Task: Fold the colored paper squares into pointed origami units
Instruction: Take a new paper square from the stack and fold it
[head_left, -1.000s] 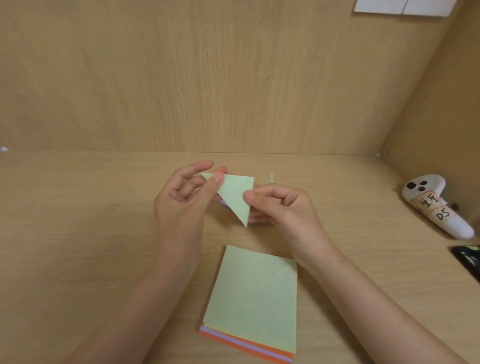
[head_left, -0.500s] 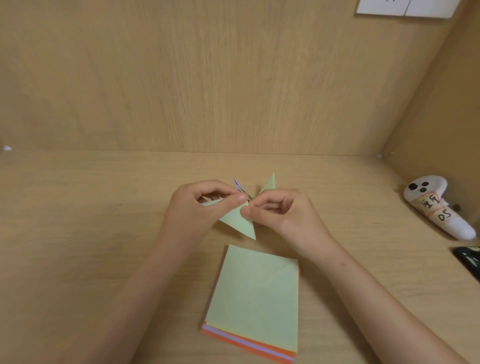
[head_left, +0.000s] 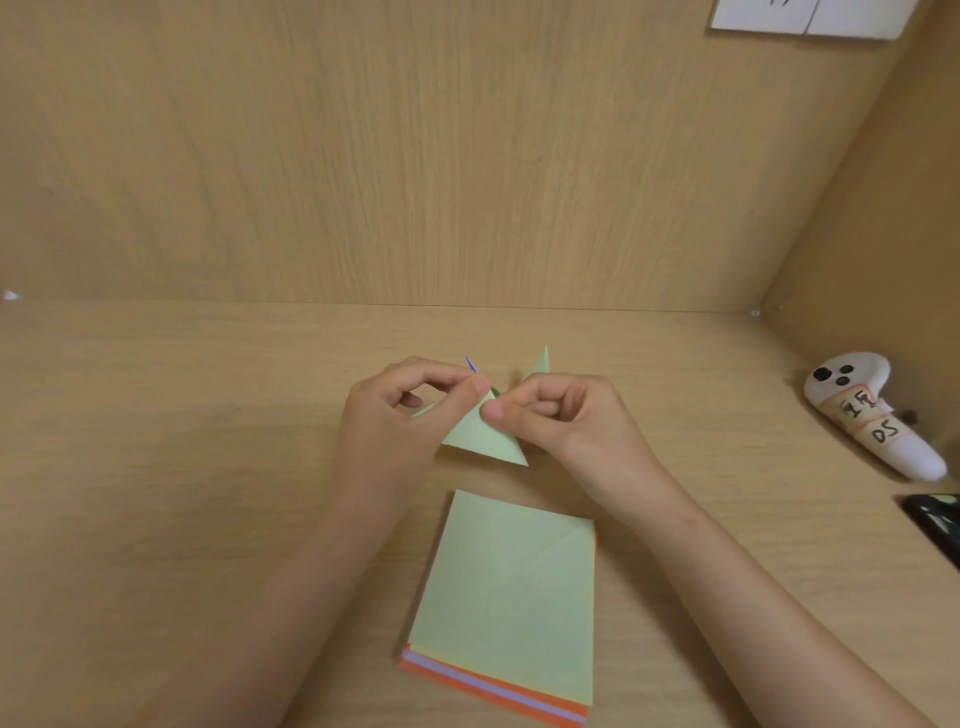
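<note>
A light green folded paper triangle (head_left: 480, 436) hangs between my hands just above the desk, its point aimed toward me. My left hand (head_left: 395, 421) pinches its upper left edge with thumb and forefinger. My right hand (head_left: 561, 421) pinches it at the top middle, thumb in front. Behind my fingers a green tip (head_left: 540, 361) and a thin purple tip (head_left: 470, 364) of folded paper stick up; what they belong to is hidden. A stack of paper squares (head_left: 509, 592), green on top with purple and orange edges below, lies near me.
A white hand controller (head_left: 867, 415) with a taped label lies at the right by the side wall. A black object (head_left: 935, 519) shows at the right edge. Wooden walls close the desk at the back and right.
The green triangle has come down from a raised, spread position toward the desk. Both hands have closed in together and now pinch it at the top.
</note>
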